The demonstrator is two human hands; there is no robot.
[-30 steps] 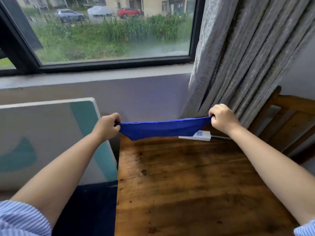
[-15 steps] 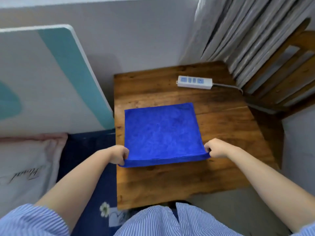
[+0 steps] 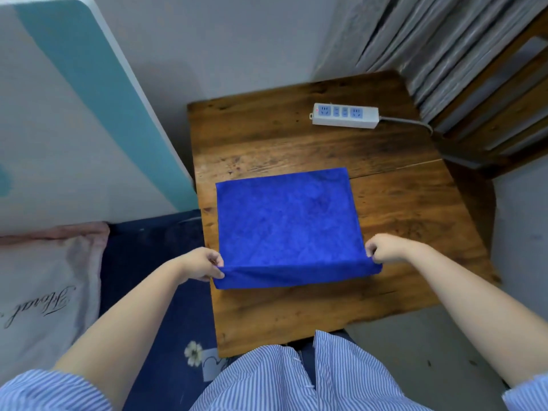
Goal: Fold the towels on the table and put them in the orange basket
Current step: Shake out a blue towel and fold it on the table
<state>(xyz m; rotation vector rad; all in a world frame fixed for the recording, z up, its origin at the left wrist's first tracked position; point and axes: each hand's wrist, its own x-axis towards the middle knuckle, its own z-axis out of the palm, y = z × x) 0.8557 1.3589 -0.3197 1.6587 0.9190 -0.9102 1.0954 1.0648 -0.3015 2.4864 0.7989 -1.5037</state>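
Lowered from its mid-air stretch, the blue towel [image 3: 287, 221] now lies flat mid-table [image 3: 400, 203], and I see its near edge lifted. My left hand [image 3: 201, 262] pinches the near-left corner, my right hand [image 3: 382, 247] the near-right. That held edge runs left-right; I'd fold it away, toward the power strip [image 3: 345, 115].

A single head-worn view looks steeply down and forward from above the wooden table [image 3: 296, 315], close enough that both forearms reach in from the bottom corners. The wide lens bends the edges (the curtain [image 3: 430, 46] at upper right leans), and no second view overlaps it.
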